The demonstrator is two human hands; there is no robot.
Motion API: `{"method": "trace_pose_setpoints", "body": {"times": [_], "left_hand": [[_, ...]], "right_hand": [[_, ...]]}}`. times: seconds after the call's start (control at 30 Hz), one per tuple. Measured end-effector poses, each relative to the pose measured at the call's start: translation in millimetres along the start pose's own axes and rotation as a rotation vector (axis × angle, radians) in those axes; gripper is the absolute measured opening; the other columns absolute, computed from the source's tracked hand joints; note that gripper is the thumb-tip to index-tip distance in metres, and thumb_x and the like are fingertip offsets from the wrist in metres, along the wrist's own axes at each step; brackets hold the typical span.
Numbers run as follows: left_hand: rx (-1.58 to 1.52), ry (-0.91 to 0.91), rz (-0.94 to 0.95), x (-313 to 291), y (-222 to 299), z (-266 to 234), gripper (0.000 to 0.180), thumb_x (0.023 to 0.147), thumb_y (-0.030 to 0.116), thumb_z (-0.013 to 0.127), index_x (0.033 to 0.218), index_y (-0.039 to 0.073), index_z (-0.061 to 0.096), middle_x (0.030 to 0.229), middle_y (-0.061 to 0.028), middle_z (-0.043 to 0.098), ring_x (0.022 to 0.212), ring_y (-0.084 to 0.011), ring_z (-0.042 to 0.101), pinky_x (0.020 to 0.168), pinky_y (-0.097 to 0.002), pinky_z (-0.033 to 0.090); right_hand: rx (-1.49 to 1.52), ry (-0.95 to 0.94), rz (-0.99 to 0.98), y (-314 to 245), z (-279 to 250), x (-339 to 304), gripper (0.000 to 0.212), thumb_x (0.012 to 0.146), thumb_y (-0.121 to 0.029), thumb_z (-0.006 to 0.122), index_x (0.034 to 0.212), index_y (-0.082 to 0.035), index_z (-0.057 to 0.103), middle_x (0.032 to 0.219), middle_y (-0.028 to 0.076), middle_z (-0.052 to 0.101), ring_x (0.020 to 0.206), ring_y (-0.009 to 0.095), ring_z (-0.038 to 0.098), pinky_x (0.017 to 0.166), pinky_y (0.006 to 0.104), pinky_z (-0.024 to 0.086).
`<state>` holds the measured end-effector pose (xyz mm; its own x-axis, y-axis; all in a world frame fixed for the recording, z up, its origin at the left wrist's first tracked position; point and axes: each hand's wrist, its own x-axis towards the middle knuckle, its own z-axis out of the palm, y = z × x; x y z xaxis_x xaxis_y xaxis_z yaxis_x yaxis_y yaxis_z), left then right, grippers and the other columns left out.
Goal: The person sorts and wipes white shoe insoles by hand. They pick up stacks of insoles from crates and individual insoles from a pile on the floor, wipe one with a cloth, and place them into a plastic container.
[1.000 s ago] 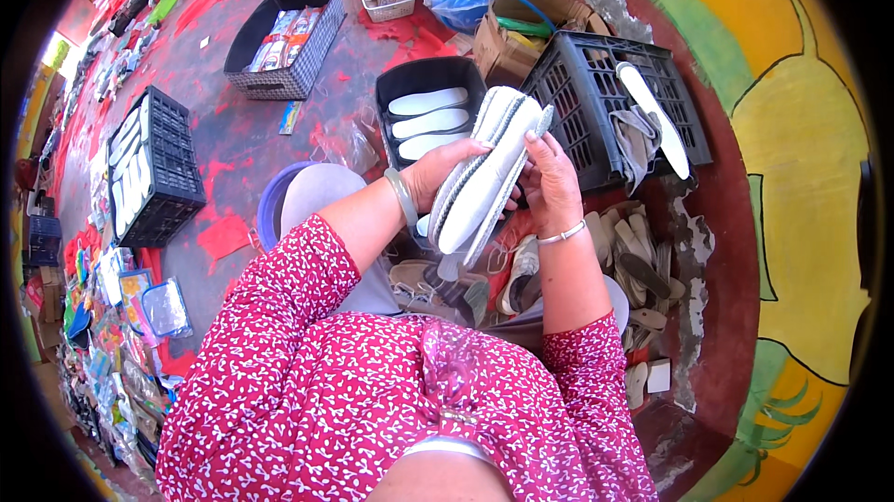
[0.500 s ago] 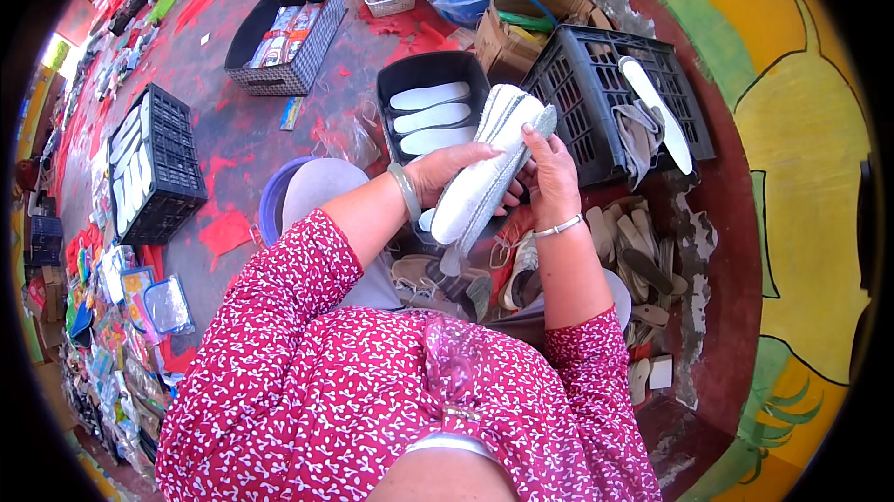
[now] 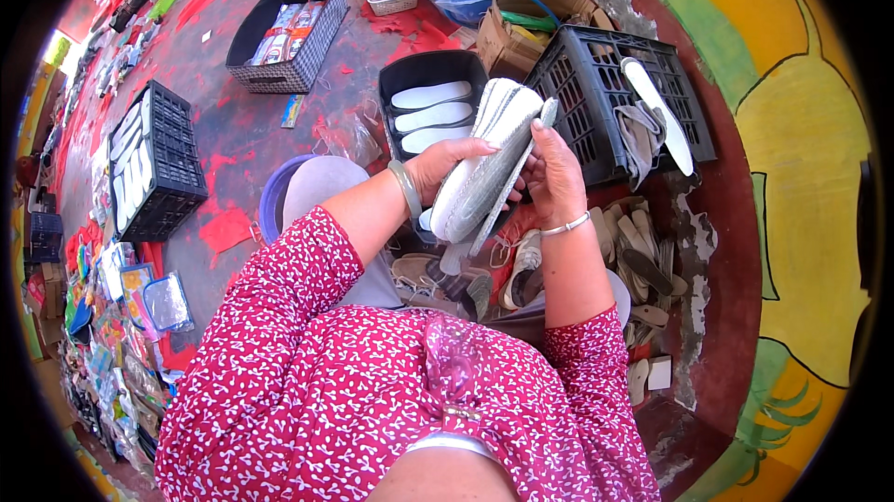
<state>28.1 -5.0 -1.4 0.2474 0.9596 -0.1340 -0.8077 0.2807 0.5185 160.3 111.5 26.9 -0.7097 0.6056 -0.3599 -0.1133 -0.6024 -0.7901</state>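
Note:
Over my lap I hold a stack of white shoe soles [image 3: 484, 167] with stitched faces and grey edges, tilted with its upper end to the right. My left hand [image 3: 449, 169] is wrapped round the stack's left side, thumb on top. At the right side, my right hand [image 3: 556, 174] pinches the outermost greyish sole [image 3: 515, 183] with its thumb near the upper end; a narrow gap shows between it and the stack. Some fingers of both hands are hidden behind the soles. Just beyond is a black bin [image 3: 431, 67] with several white soles lying in it.
A dark crate [image 3: 596, 83] on the right carries a white sole [image 3: 656, 115] and a grey cloth [image 3: 640, 143]. Loose soles and shoes [image 3: 643, 255] lie below it, beside the painted wall. Another crate [image 3: 172, 167] of soles stands left. A checked box [image 3: 289, 46] sits farther off.
The outermost sole has swung away from the stack under my right hand, opening a gap between them. The stack has turned slightly, showing more of its grey side. My left hand has hardly moved.

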Motion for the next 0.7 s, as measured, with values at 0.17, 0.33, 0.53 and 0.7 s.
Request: {"method": "trace_pose_setpoints", "body": {"times": [0.17, 0.33, 0.53, 0.7], "left_hand": [[0.0, 0.042, 0.086, 4.4, -4.0, -14.1, 0.061, 0.084, 0.033, 0.051, 0.127, -0.008, 0.038, 0.113, -0.0252, 0.054, 0.102, -0.033, 0.058, 0.09, -0.0422, 0.047], [0.083, 0.006, 0.052, -0.3, 1.3, -0.7, 0.061, 0.083, 0.032, 0.053, 0.127, -0.008, 0.039, 0.111, -0.0234, 0.056, 0.101, -0.031, 0.059, 0.089, -0.0409, 0.048], [0.158, 0.124, 0.036, -1.2, 0.5, -5.0, 0.056, 0.079, 0.026, 0.063, 0.123, -0.003, 0.046, 0.108, -0.0179, 0.058, 0.094, -0.0244, 0.062, 0.085, -0.0393, 0.051], [0.159, 0.181, 0.15, 1.7, -1.5, -5.1, 0.052, 0.079, 0.024, 0.064, 0.121, -0.002, 0.048, 0.106, -0.0153, 0.061, 0.094, -0.0232, 0.062, 0.084, -0.0364, 0.051]], "right_hand": [[0.021, -0.035, 0.007, -3.7, 1.1, -1.2, 0.034, 0.083, -0.033, 0.064, 0.104, -0.008, 0.054, 0.084, 0.004, 0.062, 0.069, 0.013, 0.057, 0.058, 0.0243, 0.045], [-0.024, -0.031, -0.049, 1.1, 0.5, 1.6, 0.039, 0.083, -0.032, 0.065, 0.11, -0.008, 0.051, 0.09, 0.003, 0.06, 0.074, 0.012, 0.057, 0.059, 0.0234, 0.045], [-0.064, -0.052, -0.066, 3.5, -3.4, 6.2, 0.047, 0.082, -0.031, 0.067, 0.115, -0.006, 0.046, 0.091, 0.0, 0.055, 0.074, 0.007, 0.054, 0.06, 0.0205, 0.044], [-0.185, 0.055, -0.087, 3.5, 2.8, 5.5, 0.056, 0.082, -0.03, 0.067, 0.123, -0.001, 0.042, 0.099, 0.004, 0.056, 0.081, 0.011, 0.056, 0.068, 0.0224, 0.046]]}}
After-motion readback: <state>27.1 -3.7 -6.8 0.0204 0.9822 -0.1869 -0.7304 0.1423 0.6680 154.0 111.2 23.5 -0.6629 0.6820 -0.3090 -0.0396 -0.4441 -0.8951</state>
